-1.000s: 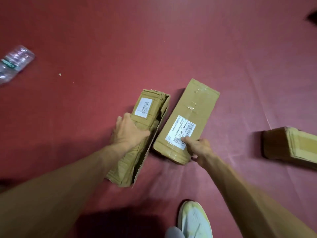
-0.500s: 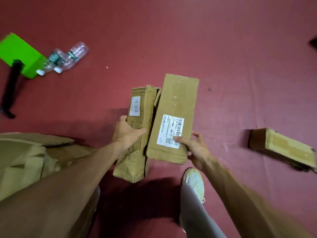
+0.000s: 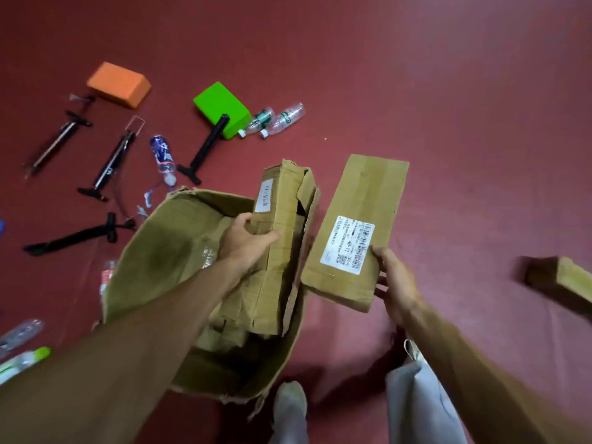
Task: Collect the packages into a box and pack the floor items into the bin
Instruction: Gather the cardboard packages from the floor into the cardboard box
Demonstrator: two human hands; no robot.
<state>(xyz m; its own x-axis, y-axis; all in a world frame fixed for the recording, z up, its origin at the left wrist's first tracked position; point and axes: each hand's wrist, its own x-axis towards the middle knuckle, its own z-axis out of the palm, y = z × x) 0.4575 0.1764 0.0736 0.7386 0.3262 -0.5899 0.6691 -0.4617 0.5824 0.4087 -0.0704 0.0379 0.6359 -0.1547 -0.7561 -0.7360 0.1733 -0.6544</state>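
My left hand (image 3: 245, 241) grips a crumpled, torn cardboard package (image 3: 282, 238) with a small white label, held tilted over the right side of a big open cardboard box (image 3: 153, 251). The box holds other brown packages. Beside it, my right hand (image 3: 395, 283) holds the near corner of a flat cardboard package (image 3: 365, 216) with a barcode label, above the red floor just right of the box. A third brown package (image 3: 567, 280) lies on the floor at the far right.
On the red floor to the left lie an orange block (image 3: 120, 84), a green block (image 3: 221, 108), several black hand pumps (image 3: 205, 149), plastic bottles (image 3: 282, 118) and a blue can-like bottle (image 3: 163, 155). More bottles (image 3: 19, 334) lie at the left edge. My legs and shoes (image 3: 290, 398) are below.
Both hands lifted their packages off the floor and carried them left. The open box and the scattered floor items came into view; the left package now hangs over the box.
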